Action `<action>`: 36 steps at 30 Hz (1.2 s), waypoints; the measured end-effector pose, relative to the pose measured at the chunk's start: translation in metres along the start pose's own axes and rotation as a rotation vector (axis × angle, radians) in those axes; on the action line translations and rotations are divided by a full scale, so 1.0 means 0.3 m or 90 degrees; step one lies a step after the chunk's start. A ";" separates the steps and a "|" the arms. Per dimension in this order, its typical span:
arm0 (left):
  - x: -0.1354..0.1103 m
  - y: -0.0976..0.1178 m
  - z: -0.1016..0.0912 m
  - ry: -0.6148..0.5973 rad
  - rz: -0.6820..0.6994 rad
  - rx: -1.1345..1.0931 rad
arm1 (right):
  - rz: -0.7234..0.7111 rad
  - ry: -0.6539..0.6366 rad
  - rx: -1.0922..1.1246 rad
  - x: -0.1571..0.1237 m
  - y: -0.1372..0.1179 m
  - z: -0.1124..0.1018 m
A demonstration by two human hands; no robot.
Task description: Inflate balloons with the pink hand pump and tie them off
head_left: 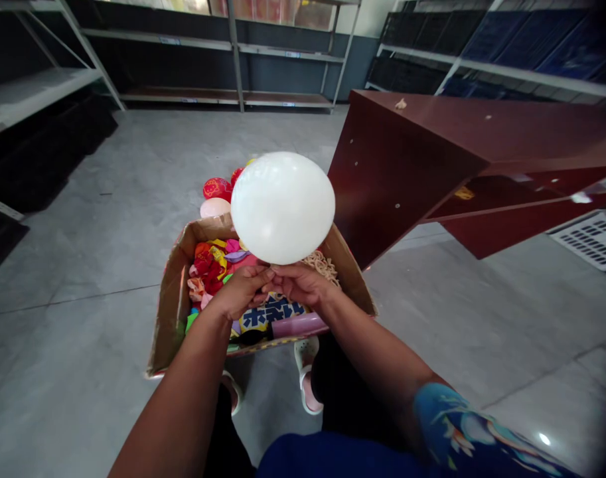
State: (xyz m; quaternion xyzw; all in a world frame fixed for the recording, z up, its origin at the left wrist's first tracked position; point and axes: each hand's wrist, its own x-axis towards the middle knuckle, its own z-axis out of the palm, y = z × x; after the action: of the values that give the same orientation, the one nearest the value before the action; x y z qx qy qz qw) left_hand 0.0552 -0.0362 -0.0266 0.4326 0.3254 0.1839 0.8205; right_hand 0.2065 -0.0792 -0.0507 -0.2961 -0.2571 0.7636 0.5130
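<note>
A white inflated balloon [283,207] stands upright above my two hands, its neck end pointing down at my fingertips. My left hand [243,290] pinches at the neck, fingers closed. From the other side, my right hand [300,282] is closed on the same spot, and the neck itself is hidden between the fingers. Under both hands sits an open cardboard box [166,318]. Inside it lie several uninflated balloons [210,265] in bright colours, a purple cylinder [299,325], a yellow packet [255,318] with dark lettering, and a heap of beige cord-like pieces [323,265].
Beyond the box, red balloons [217,188] and a pink balloon [215,208] rest on the grey floor [108,219]. A dark red wooden desk [382,172] stands close on the right. Metal shelves [237,66] line the back, and a white crate [591,239] lies far right.
</note>
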 end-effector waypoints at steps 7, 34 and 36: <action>0.014 0.030 -0.016 0.030 0.037 -0.247 | 0.105 0.340 -0.753 -0.030 -0.214 -0.213; -0.027 0.072 0.031 0.183 0.027 -0.254 | 0.100 0.064 -0.609 -0.083 -0.270 0.061; -0.021 0.061 0.029 0.171 0.027 -0.252 | 0.088 0.042 -0.598 -0.076 -0.264 0.101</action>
State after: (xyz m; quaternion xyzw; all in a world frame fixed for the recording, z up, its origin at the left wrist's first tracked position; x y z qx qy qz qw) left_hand 0.0563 -0.0350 -0.0055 0.2416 0.3803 0.3174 0.8345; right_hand 0.2416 -0.0762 0.0297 -0.5364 -0.5380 0.5872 0.2796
